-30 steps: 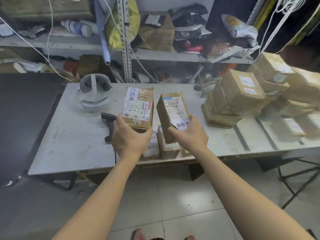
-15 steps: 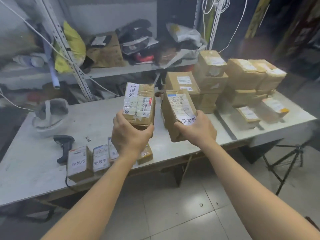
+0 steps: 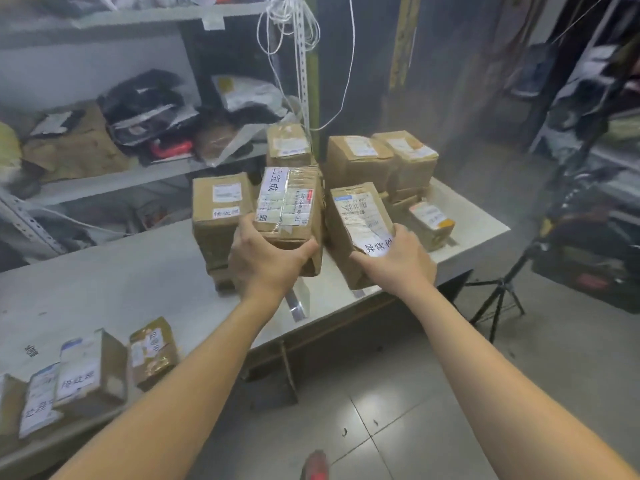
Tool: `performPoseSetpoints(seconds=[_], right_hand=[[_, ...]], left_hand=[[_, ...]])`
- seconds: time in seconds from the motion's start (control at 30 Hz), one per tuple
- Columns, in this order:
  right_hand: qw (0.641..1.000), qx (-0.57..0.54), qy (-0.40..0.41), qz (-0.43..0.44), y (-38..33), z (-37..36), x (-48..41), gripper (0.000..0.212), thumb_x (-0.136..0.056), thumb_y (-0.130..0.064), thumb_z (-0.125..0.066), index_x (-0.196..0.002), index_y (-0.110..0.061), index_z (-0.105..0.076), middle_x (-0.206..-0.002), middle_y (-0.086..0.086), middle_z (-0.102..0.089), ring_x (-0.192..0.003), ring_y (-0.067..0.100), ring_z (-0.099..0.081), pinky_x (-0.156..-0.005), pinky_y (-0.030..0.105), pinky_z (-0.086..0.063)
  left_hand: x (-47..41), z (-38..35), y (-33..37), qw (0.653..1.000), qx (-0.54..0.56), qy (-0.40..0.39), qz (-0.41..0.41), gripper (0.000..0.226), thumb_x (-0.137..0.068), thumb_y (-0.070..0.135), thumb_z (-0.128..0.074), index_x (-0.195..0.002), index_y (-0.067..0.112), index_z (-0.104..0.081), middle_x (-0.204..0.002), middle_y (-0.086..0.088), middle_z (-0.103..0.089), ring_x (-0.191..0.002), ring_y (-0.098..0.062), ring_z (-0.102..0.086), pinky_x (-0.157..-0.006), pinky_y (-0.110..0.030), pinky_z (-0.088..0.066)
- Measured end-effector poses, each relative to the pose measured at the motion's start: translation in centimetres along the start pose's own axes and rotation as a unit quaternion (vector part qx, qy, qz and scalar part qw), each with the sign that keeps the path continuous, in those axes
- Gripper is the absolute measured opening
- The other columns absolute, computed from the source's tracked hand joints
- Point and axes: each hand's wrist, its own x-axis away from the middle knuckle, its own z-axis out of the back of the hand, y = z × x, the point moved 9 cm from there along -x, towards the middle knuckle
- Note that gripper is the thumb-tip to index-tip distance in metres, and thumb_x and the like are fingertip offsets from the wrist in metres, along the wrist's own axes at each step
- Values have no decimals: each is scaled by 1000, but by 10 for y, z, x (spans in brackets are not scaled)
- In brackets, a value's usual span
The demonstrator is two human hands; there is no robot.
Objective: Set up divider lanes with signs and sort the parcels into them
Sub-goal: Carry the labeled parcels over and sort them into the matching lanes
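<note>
Now left hand [image 3: 266, 261] grips taped parcel [image 3: 291, 202]; right hand [image 3: 398, 261], labelled parcel [image 3: 356, 216] (brown).

grey table [image 3: 121, 289] | parcel stack [image 3: 360, 157] far right end | labelled boxes [image 3: 90, 368] near left edge

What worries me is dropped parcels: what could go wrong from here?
1. The left hand grips the left sign box and the right hand grips the right sign box, each by its lower end only; either might slip.
2. Setting them down could nudge the stacked parcels, or push the yellow-labelled parcel off the nearby table edge.
</note>
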Motion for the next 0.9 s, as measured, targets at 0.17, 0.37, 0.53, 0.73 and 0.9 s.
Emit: performPoseSetpoints(seconds=[0.17,0.37,0.53,0.73,0.9], right_hand=[[998,30,13,-44,62,27,-55,92,-58,-77,-63,-131,-23,-47,-124,-2,-59,-115,24,-58,-88,41,-49],[994,65,13,-91,114,64,-133,80,-51,-77,-59,-115,-29,-54,-110,-7,-64,-102,22,-63,-85,40,-53],[991,60,5,-117,155,79,-189,76,-52,-74,-58,-112,-26,-53,-106,-6,-63,-99,23,-62,-87,41,-53],[992,42,-24,-118,203,71,-243,74,-54,-70,-61,-112,-24,-52,-107,-5,-61,-97,22,-61,-78,38,-50],[995,28,-62,-73,228,65,-292,68,-56,-66,-64,-108,-24,-53,-105,-4,-62,-95,22,-62,-78,39,-53]], left_hand=[[-1,-91,31,999,19,-40,13,87,-53,61,-83,-123,20,-51,-113,2,-64,-101,-18,-61,-71,-24,-39],[-19,-199,70,995,43,-88,18,87,-52,60,-82,-122,20,-49,-114,2,-61,-101,-18,-59,-76,-28,-46],[-29,-266,85,992,17,-120,42,89,-50,63,-79,-119,17,-48,-111,-3,-60,-100,-24,-60,-79,-35,-54],[-22,-318,87,990,-28,-115,82,92,-51,69,-76,-120,17,-46,-112,-3,-58,-100,-23,-60,-78,-38,-56],[-8,-343,87,985,-78,-71,137,90,-49,67,-77,-119,19,-47,-112,-3,-59,-101,-24,-60,-79,-40,-56]])
